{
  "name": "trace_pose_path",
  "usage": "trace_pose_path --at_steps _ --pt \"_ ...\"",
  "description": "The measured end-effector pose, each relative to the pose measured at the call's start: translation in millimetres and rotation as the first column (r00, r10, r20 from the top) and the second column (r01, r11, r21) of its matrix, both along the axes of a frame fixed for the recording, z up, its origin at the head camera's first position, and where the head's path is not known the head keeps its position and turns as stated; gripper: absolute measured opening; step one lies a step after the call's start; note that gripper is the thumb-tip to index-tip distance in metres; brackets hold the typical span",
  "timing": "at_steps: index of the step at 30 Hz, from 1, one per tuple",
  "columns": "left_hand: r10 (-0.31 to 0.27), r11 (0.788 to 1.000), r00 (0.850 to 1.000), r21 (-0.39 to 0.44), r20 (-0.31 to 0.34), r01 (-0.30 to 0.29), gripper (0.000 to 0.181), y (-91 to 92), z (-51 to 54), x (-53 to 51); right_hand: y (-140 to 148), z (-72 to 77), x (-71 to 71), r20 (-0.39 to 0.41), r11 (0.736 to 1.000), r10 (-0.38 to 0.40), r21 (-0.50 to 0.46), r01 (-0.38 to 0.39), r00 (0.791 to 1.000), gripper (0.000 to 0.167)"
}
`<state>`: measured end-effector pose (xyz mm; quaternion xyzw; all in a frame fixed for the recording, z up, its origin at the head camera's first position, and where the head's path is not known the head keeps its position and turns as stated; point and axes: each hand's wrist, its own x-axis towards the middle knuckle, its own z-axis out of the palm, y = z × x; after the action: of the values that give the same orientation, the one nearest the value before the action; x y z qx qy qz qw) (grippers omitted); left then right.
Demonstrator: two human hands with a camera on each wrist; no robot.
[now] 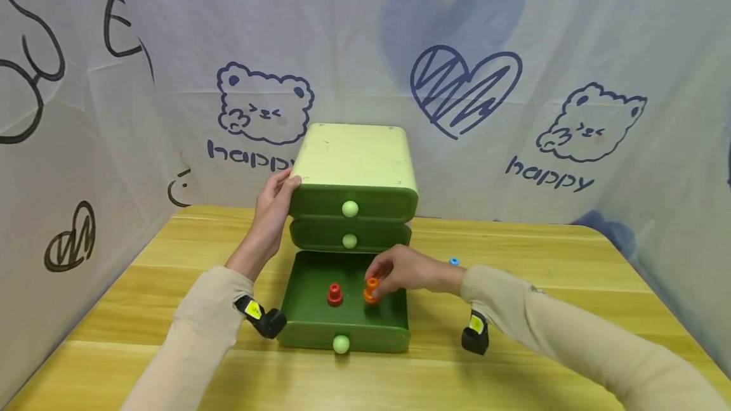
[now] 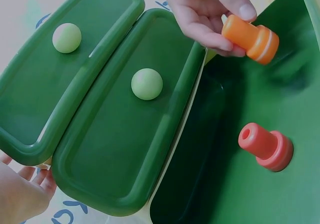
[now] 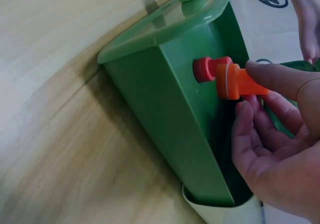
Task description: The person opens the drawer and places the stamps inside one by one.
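My right hand pinches an orange stepped peg between thumb and fingers, over the pulled-out bottom drawer. In the right wrist view, the orange peg's wide end points away from the palm. A red stepped peg of similar shape stands upright on the drawer floor, left of the orange one. My left hand rests against the left side of the green drawer cabinet, its thumb by the upper front corner. In the left wrist view, part of that hand is cut off.
Above the open drawer are a top drawer and a middle drawer, both pushed in, with round pale knobs. A small blue piece lies on the wooden table behind my right wrist. A printed cloth hangs behind.
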<state>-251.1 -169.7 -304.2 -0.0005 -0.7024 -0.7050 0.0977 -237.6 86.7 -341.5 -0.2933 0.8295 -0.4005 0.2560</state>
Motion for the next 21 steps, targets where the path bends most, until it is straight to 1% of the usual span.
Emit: trace_pose_path --at_steps 3,5,9,15,21 --pt "0.001 1.000 1.000 0.001 -0.001 -0.001 0.058 -0.4 -0.1 -0.1 -6 -3.3 -1.7 0.089 0.999 -0.043 -0.016 0.045 0.995 0.023" --pt "0.002 1.000 1.000 0.004 -0.003 -0.002 0.058 -0.6 -0.5 -0.4 -9 -6.1 -2.4 0.113 0.998 -0.063 -0.018 0.065 0.992 0.023" --pt "0.003 1.000 1.000 0.003 -0.002 -0.003 0.058 -0.8 -1.1 -0.6 -16 -12.4 -3.0 0.116 0.996 -0.082 -0.025 0.085 0.990 0.023" --pt "0.002 1.000 1.000 0.002 0.000 -0.002 0.058 -1.3 -1.2 -0.5 -23 -19.4 -3.1 0.127 0.996 -0.076 -0.037 0.081 0.989 0.025" --pt "0.002 1.000 1.000 0.004 0.002 -0.002 0.058 -1.4 -0.7 -0.1 -28 -23.0 -5.9 0.130 0.996 -0.083 -0.022 0.086 0.988 0.025"
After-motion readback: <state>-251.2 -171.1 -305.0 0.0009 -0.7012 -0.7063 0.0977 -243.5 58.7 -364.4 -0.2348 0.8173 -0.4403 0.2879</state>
